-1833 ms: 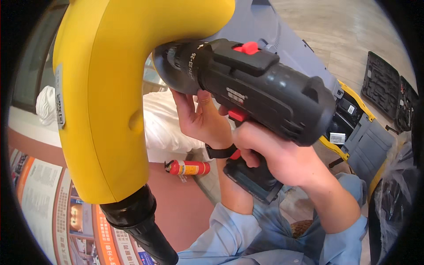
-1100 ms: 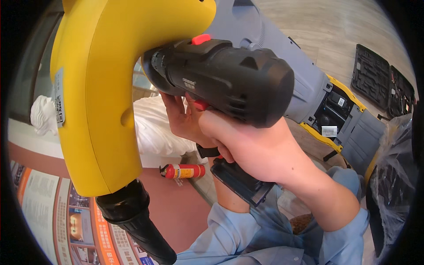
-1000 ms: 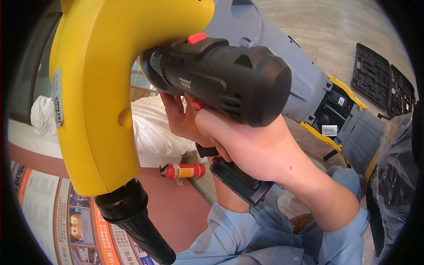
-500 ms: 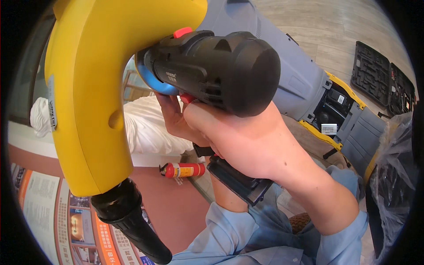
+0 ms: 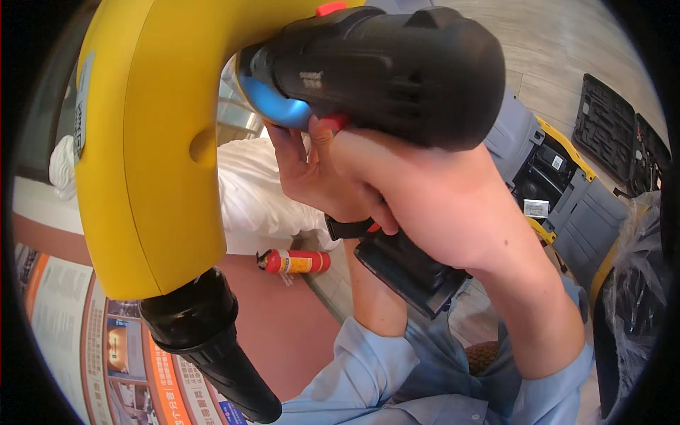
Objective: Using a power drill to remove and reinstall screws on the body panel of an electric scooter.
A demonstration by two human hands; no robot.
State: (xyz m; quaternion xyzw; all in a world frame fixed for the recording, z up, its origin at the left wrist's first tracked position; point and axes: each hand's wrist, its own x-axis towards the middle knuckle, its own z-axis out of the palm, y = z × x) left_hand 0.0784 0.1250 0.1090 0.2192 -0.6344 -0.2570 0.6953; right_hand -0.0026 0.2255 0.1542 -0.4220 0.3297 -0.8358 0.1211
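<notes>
My right hand (image 5: 418, 177) is wrapped round the grip of a black cordless power tool (image 5: 397, 74) with red switches and a battery pack (image 5: 411, 273) at its base. The tool's front end points left, to a curved part (image 5: 273, 99) glowing blue beside a large yellow curved machine arm (image 5: 166, 163). Under the tool's front my left hand (image 5: 308, 177), a black band on its wrist, reaches up. Its thumb and fingers come together at the lower edge of the blue part; what they grip is hidden. A black nozzle-like end (image 5: 219, 354) hangs below the yellow arm.
A grey and yellow machine section (image 5: 545, 177) with an open compartment lies at the right. Beyond it, an open black tool case (image 5: 605, 127) rests on the floor. Clear plastic wrapping (image 5: 637, 269) stands at the right edge. A red fire extinguisher (image 5: 297, 261) and white cloth (image 5: 255, 188) lie lower left.
The power tool and my right hand have shifted up and to the right in the picture. More of my left hand shows below the tool, and the blue part appears larger.
</notes>
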